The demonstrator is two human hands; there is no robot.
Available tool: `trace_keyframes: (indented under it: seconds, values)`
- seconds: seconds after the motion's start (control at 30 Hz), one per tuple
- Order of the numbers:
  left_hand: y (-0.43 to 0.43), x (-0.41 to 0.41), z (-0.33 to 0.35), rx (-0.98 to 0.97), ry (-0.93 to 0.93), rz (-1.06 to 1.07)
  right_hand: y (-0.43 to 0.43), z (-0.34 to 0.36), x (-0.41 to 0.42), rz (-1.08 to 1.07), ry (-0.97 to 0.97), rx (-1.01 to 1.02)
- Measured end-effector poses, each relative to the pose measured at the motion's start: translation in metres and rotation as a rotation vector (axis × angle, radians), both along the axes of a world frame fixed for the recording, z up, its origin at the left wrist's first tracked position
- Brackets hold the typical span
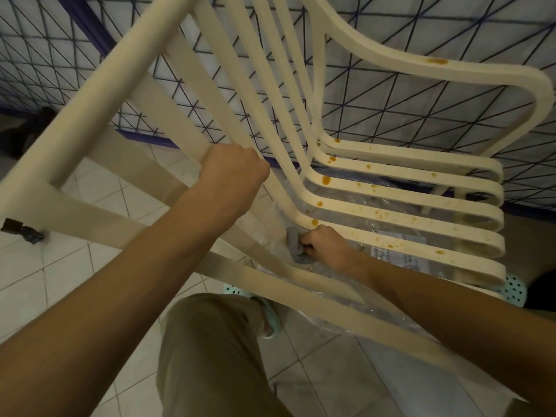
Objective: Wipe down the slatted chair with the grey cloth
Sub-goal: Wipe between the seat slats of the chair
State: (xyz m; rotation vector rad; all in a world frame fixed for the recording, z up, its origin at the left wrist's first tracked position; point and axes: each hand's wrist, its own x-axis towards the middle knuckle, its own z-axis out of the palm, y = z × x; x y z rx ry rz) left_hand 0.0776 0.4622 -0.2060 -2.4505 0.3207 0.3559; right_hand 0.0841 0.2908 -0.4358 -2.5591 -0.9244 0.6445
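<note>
Nearest: olive trouser leg (210, 350) and teal sandal (272, 322) on the tiled floor (60, 281). Both forearms reach up-frame, hands well apart. Left hand (233, 170) is fisted tight around a back slat (192, 115) of the cream slatted chair (391, 206), steadying it; the chair looks tipped toward the camera. Right hand (323, 243) is closed on the bunched grey cloth (296, 246), pressed at the bend where the nearest seat slat meets the back, just below an orange spot (314, 222). Clear plastic sheet (391, 245) lies under the seat. Farther out, orange-brown stains dot the seat slats, with one on the armrest (437, 61). Patterned cover (421, 109) with dark lines sits behind.

Risks, judged: the cloth is a small wad, so it may smear sauce along the slats rather than lift it; the gaps and slat undersides get missed easily; if the left grip loosens, the tilted chair can swing or drop; drips could land on the plastic or floor.
</note>
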Motion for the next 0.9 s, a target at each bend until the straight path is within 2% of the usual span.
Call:
trace_keyframes:
  seconds: [0.1,0.23,0.5,0.63,0.73,0.9]
  values:
    - [0.001,-0.002,-0.001,-0.004,-0.007,-0.009,-0.007,0.001,-0.004,0.186,-0.108,-0.089]
    - [0.002,-0.004,-0.002,0.011,-0.026,-0.024,-0.015,0.009,-0.006,0.323,-0.173,-0.215]
    - [0.000,-0.007,-0.005,0.015,-0.053,0.001,-0.032,0.011,-0.008,0.378,-0.216,-0.438]
    - [-0.002,-0.005,-0.002,0.017,-0.035,0.012,-0.002,0.021,-0.001,0.336,-0.197,-0.420]
    - [-0.005,-0.005,-0.001,0.015,-0.015,0.019,0.014,0.020,0.002,0.283,-0.176,-0.319]
    - [-0.006,-0.004,-0.001,0.022,-0.010,0.031,-0.005,0.004,-0.004,0.352,-0.213,-0.239]
